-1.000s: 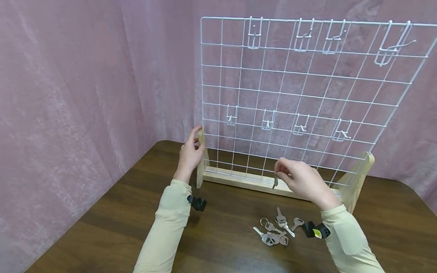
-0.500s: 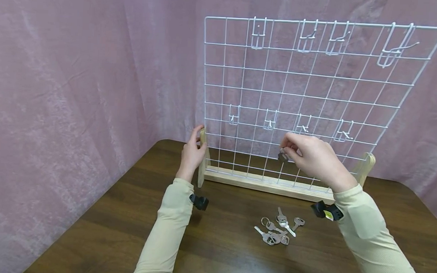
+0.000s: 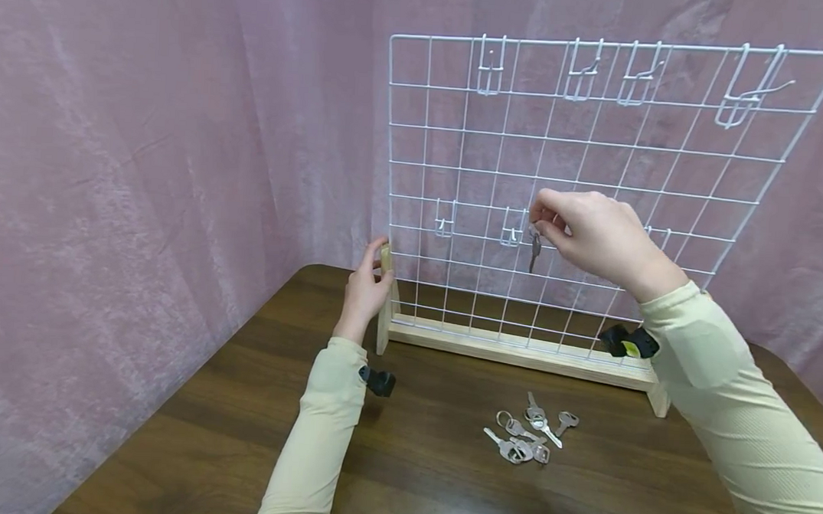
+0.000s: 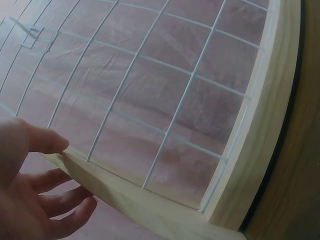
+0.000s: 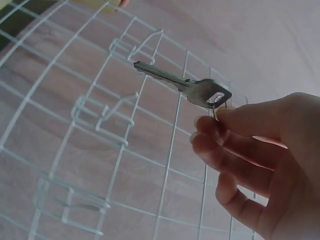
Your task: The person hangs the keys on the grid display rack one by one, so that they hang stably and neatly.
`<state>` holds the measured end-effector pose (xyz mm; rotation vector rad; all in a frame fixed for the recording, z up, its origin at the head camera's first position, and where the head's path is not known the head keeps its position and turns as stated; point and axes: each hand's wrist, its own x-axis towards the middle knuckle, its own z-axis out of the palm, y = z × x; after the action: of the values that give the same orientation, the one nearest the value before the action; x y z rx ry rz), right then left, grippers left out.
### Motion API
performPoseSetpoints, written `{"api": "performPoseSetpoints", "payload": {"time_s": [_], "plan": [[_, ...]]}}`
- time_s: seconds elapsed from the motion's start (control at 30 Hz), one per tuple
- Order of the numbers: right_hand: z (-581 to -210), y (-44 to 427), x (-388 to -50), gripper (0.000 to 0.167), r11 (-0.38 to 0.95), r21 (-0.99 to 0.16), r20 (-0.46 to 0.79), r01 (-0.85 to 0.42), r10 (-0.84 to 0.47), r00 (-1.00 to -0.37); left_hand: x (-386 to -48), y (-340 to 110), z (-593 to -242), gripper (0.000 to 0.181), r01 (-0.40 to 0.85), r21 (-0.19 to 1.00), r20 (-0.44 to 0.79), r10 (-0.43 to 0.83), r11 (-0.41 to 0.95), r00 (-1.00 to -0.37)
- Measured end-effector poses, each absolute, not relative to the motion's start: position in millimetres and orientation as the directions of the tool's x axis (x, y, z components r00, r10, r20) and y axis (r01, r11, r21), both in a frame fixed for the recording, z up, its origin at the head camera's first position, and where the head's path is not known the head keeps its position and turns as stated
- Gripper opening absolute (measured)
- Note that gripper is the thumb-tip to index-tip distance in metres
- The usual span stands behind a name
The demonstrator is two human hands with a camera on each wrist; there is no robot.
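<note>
My right hand (image 3: 602, 235) pinches a small metal key (image 3: 536, 251) by its thin ring. In the right wrist view the key (image 5: 200, 92) points away from the fingertips, in front of the white wire grid. It hangs just right of a lower-row hook (image 3: 510, 234); this hand covers the hook farther right. My left hand (image 3: 366, 292) grips the stand's left wooden upright (image 3: 384, 317). Seen from the left wrist, the thumb lies on one side of the wood (image 4: 100, 185) and the fingers on the other.
Several loose keys (image 3: 523, 448), some with rings, lie on the brown wooden table (image 3: 416, 472) before the stand's base rail (image 3: 517, 354). Longer hooks (image 3: 490, 80) hang along the grid's top edge. A pink curtain (image 3: 181, 162) surrounds the back and left.
My right hand has risen from near the base rail to the lower row of hooks, carrying the key. My left hand keeps its grip on the upright; the view has shifted slightly.
</note>
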<state>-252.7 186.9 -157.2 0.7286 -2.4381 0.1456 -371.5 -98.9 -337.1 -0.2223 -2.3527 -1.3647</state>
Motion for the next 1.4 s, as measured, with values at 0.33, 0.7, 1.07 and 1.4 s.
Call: {"api": "performPoseSetpoints", "payload": {"time_s": [0.33, 0.7, 1.07, 1.4], "plan": [[-113, 162, -270, 0.011, 0.843, 0.119, 0.559, -0.524, -0.493, -0.667, -373, -105, -339, 0.056, 0.336, 0.784, 0.433, -0.072, 0.522, -0.898], [-77, 142, -273, 0.015, 0.834, 0.145, 0.617, -0.533, -0.497, -0.61, -372, -103, -340, 0.055, 0.348, 0.787, 0.448, -0.085, 0.509, -0.89], [-54, 135, -290, 0.021, 0.862, 0.078, 0.738, -0.5, -0.387, -0.553, -371, -96, -343, 0.054, 0.341, 0.789, 0.445, -0.091, 0.51, -0.891], [-35, 128, -303, 0.027, 0.905, -0.004, 0.791, -0.426, -0.258, -0.555, -373, -92, -341, 0.054, 0.346, 0.781, 0.457, -0.099, 0.52, -0.884]]}}
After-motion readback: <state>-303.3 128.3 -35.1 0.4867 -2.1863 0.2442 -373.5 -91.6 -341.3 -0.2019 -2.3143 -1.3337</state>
